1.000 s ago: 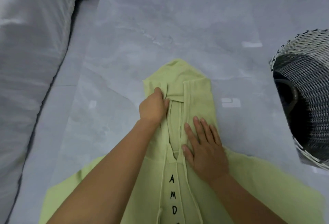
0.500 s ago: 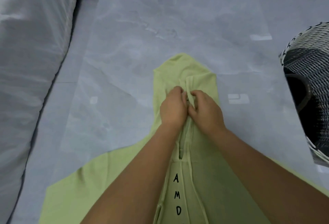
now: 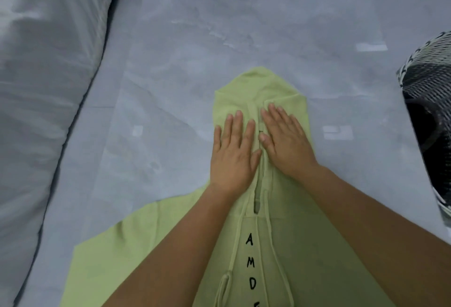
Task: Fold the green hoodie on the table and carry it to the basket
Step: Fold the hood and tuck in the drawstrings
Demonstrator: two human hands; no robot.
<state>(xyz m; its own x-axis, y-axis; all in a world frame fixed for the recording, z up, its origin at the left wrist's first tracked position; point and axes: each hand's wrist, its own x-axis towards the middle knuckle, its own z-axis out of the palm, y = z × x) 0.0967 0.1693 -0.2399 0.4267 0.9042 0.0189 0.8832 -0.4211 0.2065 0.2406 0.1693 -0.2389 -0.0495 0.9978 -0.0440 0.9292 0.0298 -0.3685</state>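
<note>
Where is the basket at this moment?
In the head view, the basket is at the right edge, partly cut off, to the right of the green hoodie and the right hand on its hood.

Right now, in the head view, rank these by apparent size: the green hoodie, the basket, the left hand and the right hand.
1. green hoodie: largest, even with the arms covering part of it.
2. basket: only partly in frame.
3. left hand and right hand: these look alike, so I won't rank them.
</note>
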